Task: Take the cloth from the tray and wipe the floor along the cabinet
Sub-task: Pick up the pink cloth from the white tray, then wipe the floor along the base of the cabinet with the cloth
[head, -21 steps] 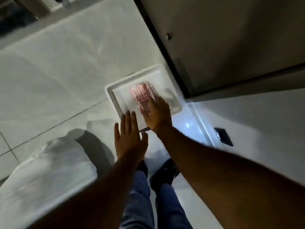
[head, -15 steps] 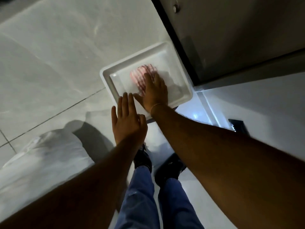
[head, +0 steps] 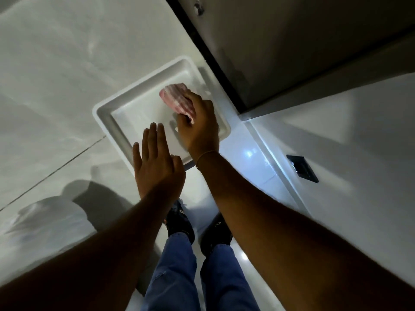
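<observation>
We are at the very start of the job. Our right hand (head: 197, 122) has closed its fingers around the pink cloth (head: 177, 98), bunching it up inside the white tray (head: 107, 117). The cloth sits toward the tray's far right corner, and we cannot tell whether it has cleared the tray bottom or is only gathered against it. The tray lies on the floor (head: 56, 75) just beside the dark foot of the cabinet (head: 280, 48).

Our left hand (head: 157, 160) is flat and spread, holding nothing, hovering over the tray's near edge; whether it touches the rim is unclear.

So the pickup looks half done: the grip is on, but the cloth is not out of the tray. Everything after that is left, by our reading. We have to lift the cloth clear, bring it down to the tiles, and run it along the strip of floor next to the cabinet base. No wiping shows yet.
</observation>
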Action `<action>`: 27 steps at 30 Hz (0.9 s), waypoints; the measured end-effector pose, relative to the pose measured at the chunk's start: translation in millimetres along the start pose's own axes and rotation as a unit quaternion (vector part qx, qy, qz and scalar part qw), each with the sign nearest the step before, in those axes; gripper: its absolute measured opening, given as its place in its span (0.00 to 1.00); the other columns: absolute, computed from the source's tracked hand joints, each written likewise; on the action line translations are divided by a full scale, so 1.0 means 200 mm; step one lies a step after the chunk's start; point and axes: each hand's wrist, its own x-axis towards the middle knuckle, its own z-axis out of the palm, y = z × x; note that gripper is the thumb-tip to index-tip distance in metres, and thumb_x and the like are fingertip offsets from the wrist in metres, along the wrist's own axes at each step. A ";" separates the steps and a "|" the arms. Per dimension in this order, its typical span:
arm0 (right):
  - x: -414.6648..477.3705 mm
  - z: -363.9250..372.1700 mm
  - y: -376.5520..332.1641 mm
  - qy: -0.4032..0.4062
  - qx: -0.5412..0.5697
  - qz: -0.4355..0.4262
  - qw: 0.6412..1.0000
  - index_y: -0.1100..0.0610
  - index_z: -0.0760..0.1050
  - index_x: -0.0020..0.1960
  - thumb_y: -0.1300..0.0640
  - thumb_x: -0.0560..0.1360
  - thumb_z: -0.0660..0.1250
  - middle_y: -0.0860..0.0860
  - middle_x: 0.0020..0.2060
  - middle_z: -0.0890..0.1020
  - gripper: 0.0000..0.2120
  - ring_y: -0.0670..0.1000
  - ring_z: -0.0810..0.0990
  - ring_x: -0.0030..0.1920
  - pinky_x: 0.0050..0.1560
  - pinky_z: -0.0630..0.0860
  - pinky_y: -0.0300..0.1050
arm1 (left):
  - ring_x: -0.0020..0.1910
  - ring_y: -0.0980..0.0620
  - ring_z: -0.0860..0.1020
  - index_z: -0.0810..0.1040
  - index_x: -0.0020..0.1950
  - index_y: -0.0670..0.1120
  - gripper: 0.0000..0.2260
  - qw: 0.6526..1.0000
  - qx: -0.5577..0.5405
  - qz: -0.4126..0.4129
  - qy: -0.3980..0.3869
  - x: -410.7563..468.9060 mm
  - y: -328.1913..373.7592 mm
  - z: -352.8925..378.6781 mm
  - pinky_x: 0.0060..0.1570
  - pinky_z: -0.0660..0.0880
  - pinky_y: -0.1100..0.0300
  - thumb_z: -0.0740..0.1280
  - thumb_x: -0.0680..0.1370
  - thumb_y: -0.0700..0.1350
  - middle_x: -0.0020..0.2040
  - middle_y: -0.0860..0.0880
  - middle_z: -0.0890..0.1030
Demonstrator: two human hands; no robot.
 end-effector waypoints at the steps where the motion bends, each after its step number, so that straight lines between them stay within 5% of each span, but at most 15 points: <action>1: -0.01 -0.07 0.02 0.017 -0.001 -0.002 1.000 0.56 0.76 0.74 0.53 0.78 0.75 0.57 0.62 0.80 0.25 0.54 0.83 0.59 0.56 0.84 0.40 | 0.86 0.48 0.46 0.47 0.86 0.45 0.35 1.000 -0.003 0.015 0.003 -0.01 0.06 0.01 0.84 0.44 0.42 0.53 0.79 0.47 0.88 0.44 0.50; 4: -0.10 -0.28 0.13 0.082 -0.008 0.013 0.997 0.54 0.79 0.72 0.55 0.79 0.71 0.56 0.63 0.76 0.21 0.49 0.81 0.57 0.50 0.80 0.28 | 0.86 0.46 0.46 0.47 0.86 0.44 0.36 0.997 -0.003 0.070 0.017 -0.05 0.21 0.05 0.84 0.41 0.42 0.57 0.80 0.44 0.88 0.43 0.50; 6: -0.21 -0.42 0.29 0.129 0.005 0.058 0.990 0.51 0.80 0.68 0.58 0.79 0.70 0.55 0.62 0.75 0.18 0.50 0.83 0.51 0.46 0.86 0.40 | 0.86 0.45 0.47 0.49 0.86 0.43 0.37 0.993 -0.004 0.118 0.008 -0.10 0.31 0.11 0.84 0.41 0.41 0.60 0.79 0.41 0.88 0.42 0.51; 8: -0.35 -0.52 0.47 0.145 0.057 0.113 0.981 0.43 0.78 0.65 0.62 0.78 0.69 0.51 0.61 0.78 0.20 0.53 0.84 0.53 0.56 0.85 0.52 | 0.86 0.44 0.47 0.51 0.86 0.44 0.37 0.985 -0.015 0.169 -0.019 -0.16 0.38 0.18 0.84 0.42 0.41 0.61 0.79 0.41 0.88 0.42 0.51; 10: -0.48 -0.57 0.71 0.134 0.002 0.161 0.978 0.36 0.71 0.69 0.64 0.78 0.69 0.40 0.62 0.76 0.28 0.50 0.81 0.61 0.66 0.79 0.45 | 0.86 0.44 0.48 0.50 0.87 0.45 0.37 0.971 -0.023 0.231 -0.063 -0.23 0.41 0.29 0.84 0.44 0.41 0.62 0.80 0.43 0.88 0.42 0.51; 13: -0.62 -0.54 1.06 0.071 -0.098 0.275 0.954 0.33 0.68 0.75 0.63 0.78 0.68 0.42 0.64 0.70 0.34 0.52 0.85 0.53 0.58 0.85 0.52 | 0.86 0.44 0.46 0.49 0.87 0.46 0.34 0.935 0.002 0.329 -0.132 -0.31 0.38 0.51 0.84 0.49 0.40 0.57 0.82 0.49 0.88 0.43 0.47; 18: -0.45 -0.42 1.43 -0.066 -0.268 0.166 0.947 0.37 0.71 0.74 0.61 0.73 0.62 0.48 0.67 0.73 0.33 0.57 0.79 0.57 0.41 0.81 0.51 | 0.86 0.46 0.51 0.54 0.86 0.47 0.33 0.900 -0.021 0.384 -0.205 -0.34 0.23 0.87 0.83 0.55 0.41 0.59 0.81 0.48 0.87 0.45 0.53; 21: -0.27 -0.30 1.55 -0.081 -0.334 0.117 0.932 0.40 0.71 0.75 0.62 0.74 0.65 0.47 0.74 0.74 0.32 0.61 0.79 0.60 0.42 0.82 0.54 | 0.86 0.45 0.53 0.55 0.86 0.46 0.34 0.883 0.009 0.408 -0.229 -0.29 0.14 1.04 0.82 0.56 0.41 0.61 0.80 0.48 0.87 0.43 0.57; 24: -0.19 -0.24 1.73 -0.070 -0.362 0.087 0.925 0.44 0.76 0.71 0.67 0.71 0.68 0.51 0.68 0.80 0.32 0.66 0.80 0.54 0.41 0.80 0.56 | 0.85 0.45 0.55 0.57 0.86 0.45 0.34 0.864 0.042 0.440 -0.242 -0.21 0.09 1.15 0.82 0.55 0.42 0.60 0.80 0.48 0.86 0.43 0.60; 27: -0.21 -0.22 1.87 -0.131 -0.413 0.107 0.895 0.42 0.70 0.76 0.65 0.77 0.63 0.45 0.79 0.68 0.32 0.65 0.76 0.59 0.40 0.72 0.54 | 0.85 0.46 0.55 0.56 0.86 0.46 0.35 0.862 0.060 0.439 -0.245 -0.16 0.06 1.21 0.82 0.55 0.43 0.60 0.78 0.47 0.86 0.44 0.60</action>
